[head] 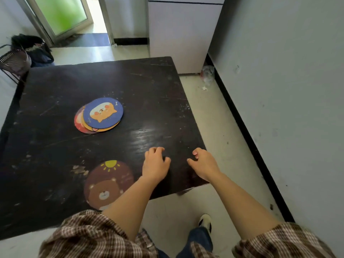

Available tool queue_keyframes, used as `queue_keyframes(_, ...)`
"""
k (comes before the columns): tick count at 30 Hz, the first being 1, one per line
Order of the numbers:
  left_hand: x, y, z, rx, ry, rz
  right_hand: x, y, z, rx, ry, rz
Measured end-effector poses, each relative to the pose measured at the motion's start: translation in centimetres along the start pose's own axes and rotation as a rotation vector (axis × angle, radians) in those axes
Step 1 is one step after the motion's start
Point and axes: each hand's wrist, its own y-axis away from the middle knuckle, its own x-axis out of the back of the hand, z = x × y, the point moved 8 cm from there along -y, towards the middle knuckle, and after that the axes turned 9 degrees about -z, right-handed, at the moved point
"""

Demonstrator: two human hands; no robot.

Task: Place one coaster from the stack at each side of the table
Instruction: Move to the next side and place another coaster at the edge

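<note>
The coaster stack is seen up and left of both empty, loosely curled hands, with the left hand nearer than the right hand

1. We see the coaster stack lying near the bench middle.
2. We see a single bear coaster at the near edge, before the stack.
3. We see both hands, left and right, right of that coaster.
</note>
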Motion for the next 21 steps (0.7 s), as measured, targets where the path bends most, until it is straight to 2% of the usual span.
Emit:
queue_keyframes(11, -8.0, -1.5, 11.3, 0.147, 0.054, 0.124, 10.0, -3.8, 8.1, 0.214, 0.327, -0.109)
queue_keyframes(21, -6.8, -7.7, 14.6, 0.259, 0.057, 0.236, 12.3, -13.0, 5.5, 0.389, 0.562, -0.183)
